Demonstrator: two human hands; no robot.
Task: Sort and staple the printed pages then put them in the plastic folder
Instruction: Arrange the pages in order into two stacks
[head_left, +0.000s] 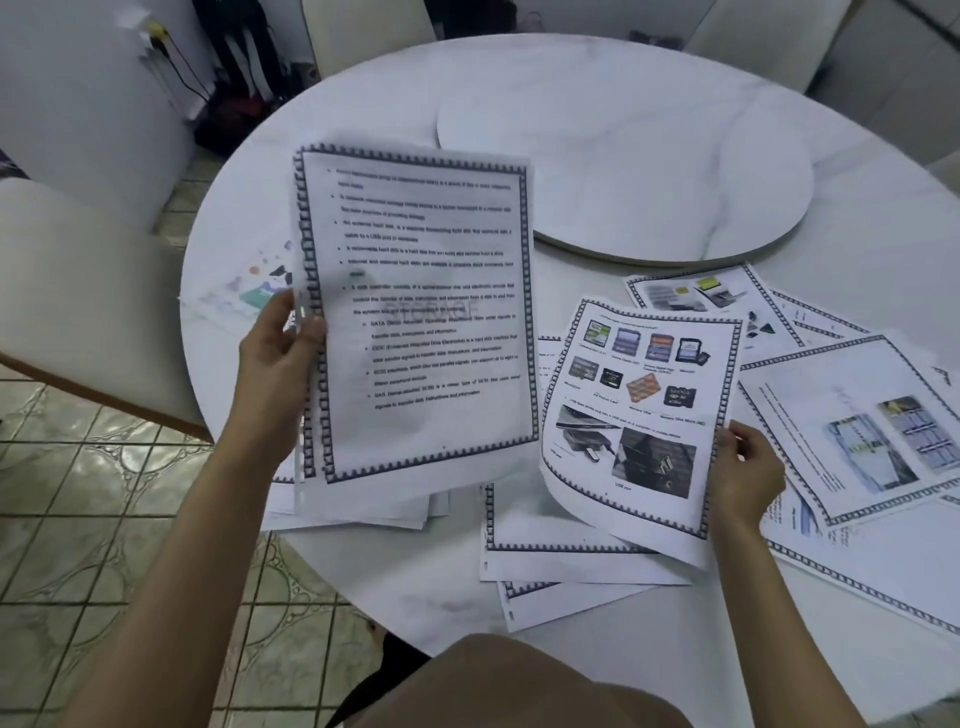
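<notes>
My left hand (278, 358) grips the left edge of a text page with a dark patterned border (421, 306), raised off the table and tilted toward me. My right hand (745, 470) pinches the right edge of a page printed with memory-card pictures (639, 415), lifted and curling at its lower corner. More bordered pages lie loose on the table: a small pile under the text page (363, 512), some in front of me (566, 566) and several spread to the right (872, 441). At the table's left edge lies a pale sheet with colourful marks (244, 291), partly hidden behind the text page.
The round white marble table (597, 644) carries a raised turntable (649, 171) at its middle. A cream chair (88, 291) stands to the left over a tiled floor, and more chairs stand behind the table. Dark bags and cables sit by the far wall.
</notes>
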